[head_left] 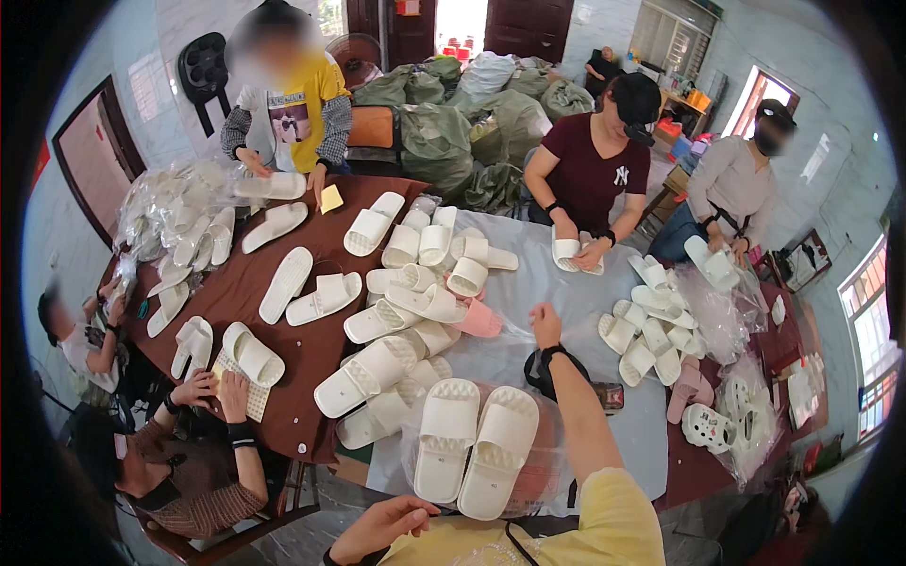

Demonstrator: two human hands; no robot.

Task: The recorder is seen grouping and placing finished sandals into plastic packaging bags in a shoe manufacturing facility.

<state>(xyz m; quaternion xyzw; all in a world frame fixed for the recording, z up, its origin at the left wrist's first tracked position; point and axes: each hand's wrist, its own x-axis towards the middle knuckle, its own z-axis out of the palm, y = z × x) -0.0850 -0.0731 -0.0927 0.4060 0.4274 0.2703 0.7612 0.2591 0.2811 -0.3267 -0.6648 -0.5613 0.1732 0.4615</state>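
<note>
A pair of white slippers (475,448) lies side by side on clear plastic packaging (545,462) right in front of me. My left hand (385,528) is beside the slippers' lower left, fingers loosely curled and apart, holding nothing visible. Stretched forward over the grey table cover, my right hand (545,325) is closed. A shiny strip of clear plastic film (512,330) shows just left of it; whether the fingers pinch it is hard to see. A pink slipper (479,319) sits left of that hand, at the edge of a heap of white slippers (373,373).
Another white slipper pile (651,330) lies at right, near a white clog (706,427) and bagged footwear (750,406). Several co-workers handle slippers around the table; one across from me holds a white slipper (566,247). Green sacks (439,141) stand behind. Brown cloth (316,363) covers the left side.
</note>
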